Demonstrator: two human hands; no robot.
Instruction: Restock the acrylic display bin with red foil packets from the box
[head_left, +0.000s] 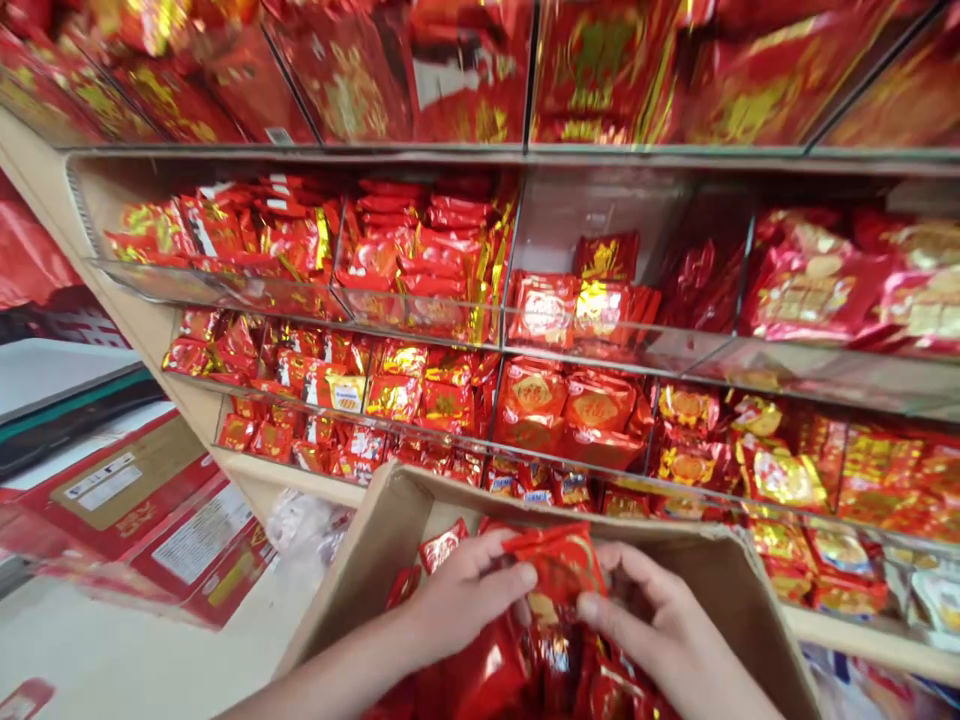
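Note:
Over an open cardboard box (341,590), a red shiny packet (559,555) is held up between both hands. My left hand (469,590) pinches its left side, thumb on the front. On the other side, my right hand (649,615) has thumb and fingers closed at the packet's right edge. Below the hands, the box holds many red foil packets (480,675), some with gold print. The wrists and forearms hide part of the contents.
Ahead rises a tiered shelf with clear fronts (420,310), its compartments full of red and gold packets (427,250). To the left, a red carton (172,520) lies on the pale floor. A crumpled clear plastic bag (304,525) sits beside the box.

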